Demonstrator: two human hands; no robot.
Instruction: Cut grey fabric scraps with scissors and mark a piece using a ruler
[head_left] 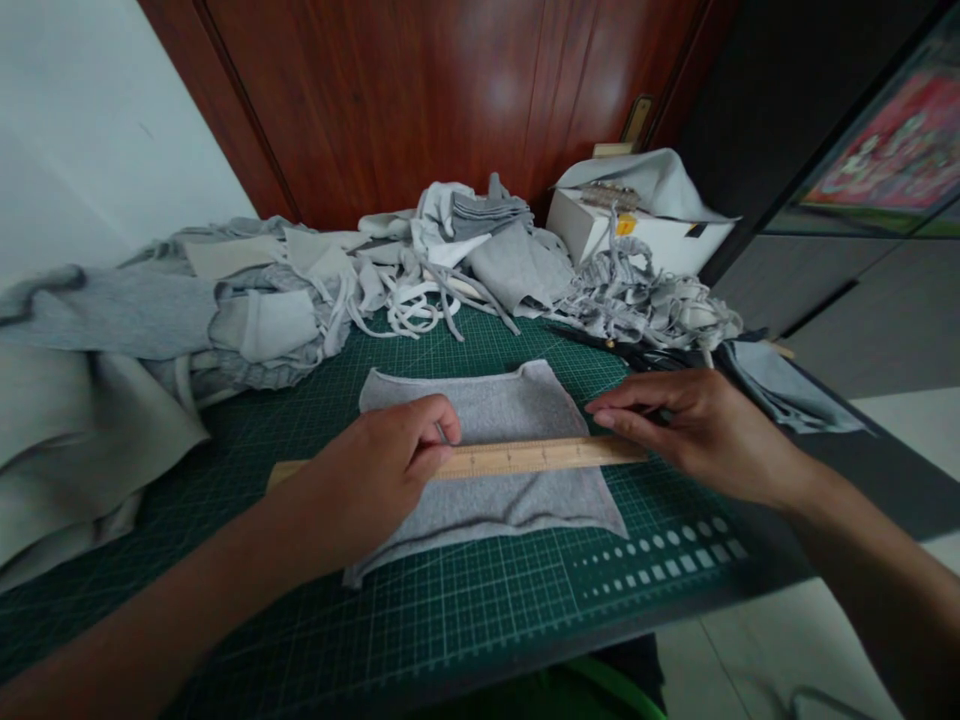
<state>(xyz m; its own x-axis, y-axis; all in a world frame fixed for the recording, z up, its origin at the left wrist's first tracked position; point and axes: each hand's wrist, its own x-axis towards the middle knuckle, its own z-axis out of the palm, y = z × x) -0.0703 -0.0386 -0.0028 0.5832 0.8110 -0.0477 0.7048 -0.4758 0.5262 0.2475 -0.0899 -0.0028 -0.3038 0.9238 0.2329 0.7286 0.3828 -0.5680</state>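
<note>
A piece of grey fabric (495,405) lies spread on the green cutting mat (517,590). Across its middle runs a wooden ruler (525,457), extending past the fabric on both sides. My left hand (390,460) is over the ruler's left part, thumb and forefinger pinched close together at it. Above the ruler's right end is my right hand (667,425), thumb and fingertips nearly together beside the fabric's right edge. Whether anything small sits between those fingertips is too hard to make out.
Heaped grey cloth (262,310) covers the mat's left and back. Fabric strips (652,295) are piled by a white box (637,235) at the back right. Dark scissors (630,350) lie in front of the strips. The mat's front edge borders tiled floor.
</note>
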